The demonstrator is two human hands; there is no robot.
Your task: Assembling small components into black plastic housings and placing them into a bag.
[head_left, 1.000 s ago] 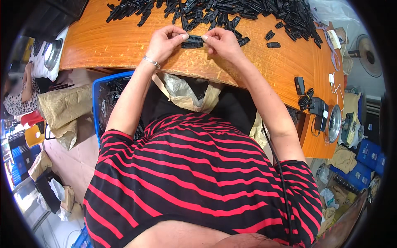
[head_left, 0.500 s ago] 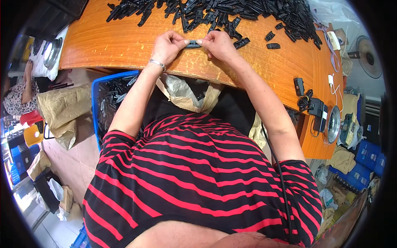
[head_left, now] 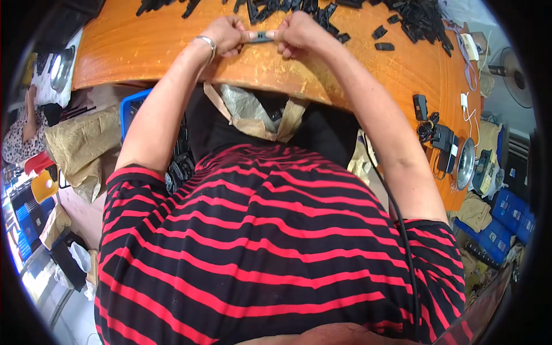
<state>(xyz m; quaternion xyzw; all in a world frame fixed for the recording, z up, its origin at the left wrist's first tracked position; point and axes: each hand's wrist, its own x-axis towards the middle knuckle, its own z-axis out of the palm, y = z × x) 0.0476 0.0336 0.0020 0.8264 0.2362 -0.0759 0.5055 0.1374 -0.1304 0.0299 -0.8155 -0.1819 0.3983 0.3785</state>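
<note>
Near the top centre of the frame, the left hand (head_left: 224,35) is drawn in with its thumb and fingers pinched on the left end of a small dark strip-shaped part (head_left: 261,37), and the right hand (head_left: 296,34), its fingers curled, grips the right end in the same way, so the part lies level between the two, its middle showing. Whether it touches the worktop (head_left: 144,52) beneath cannot be told. A silvery bracelet (head_left: 208,47) circles the left wrist. Just beyond the hands, a heap of black parts (head_left: 267,10) runs off the top edge of the frame, thickening into a denser pile (head_left: 422,24) at upper right; two loose black pieces (head_left: 384,46) lie just beside that pile, to the right of the right hand. Below the worktop's near edge, at centre, a brown sack (head_left: 247,112) gapes, showing a silvery lining, and a blue bin (head_left: 125,112) is partly covered by the left forearm. Toward the right of the frame sit a coiled black cable (head_left: 426,132), a black box-shaped device (head_left: 444,146) and a shiny metal bowl (head_left: 464,164), with a fan (head_left: 513,75) farther out at upper right.
</note>
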